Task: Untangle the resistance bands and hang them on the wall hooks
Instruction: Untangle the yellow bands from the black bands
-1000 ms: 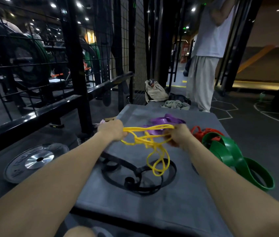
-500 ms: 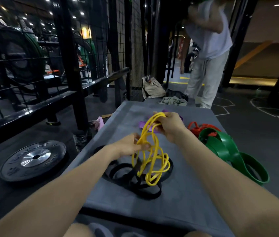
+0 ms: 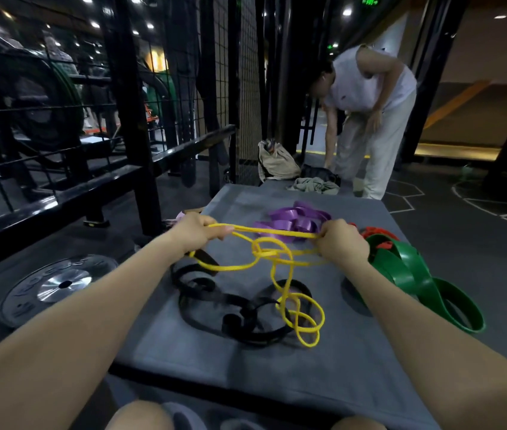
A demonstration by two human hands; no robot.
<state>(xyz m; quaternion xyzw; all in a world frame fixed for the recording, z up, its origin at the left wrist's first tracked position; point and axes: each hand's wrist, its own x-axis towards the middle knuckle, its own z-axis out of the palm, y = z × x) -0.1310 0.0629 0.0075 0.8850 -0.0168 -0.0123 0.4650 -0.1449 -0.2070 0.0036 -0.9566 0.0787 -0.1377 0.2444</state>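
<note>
Left hand (image 3: 194, 232): fingers curled round yellow band (image 3: 272, 234).
Right hand (image 3: 340, 242): fingers gripping its other end.
Knot: hangs between hands, above bench (image 3: 183, 352).

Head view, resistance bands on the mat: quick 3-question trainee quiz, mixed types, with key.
1. True or false: the yellow band is fully untangled.
2. Multiple choice: which band lies directly under the hanging yellow loops? A) purple band B) black band C) green band
3. Fill in: the red band lies on the grey mat beside the ______ band.

Key:
1. False. The left hand and right hand hold it stretched, with a knot still in the middle.
2. B. The black band lies beneath; the purple band is farther back, the green band off to the right.
3. green
</note>
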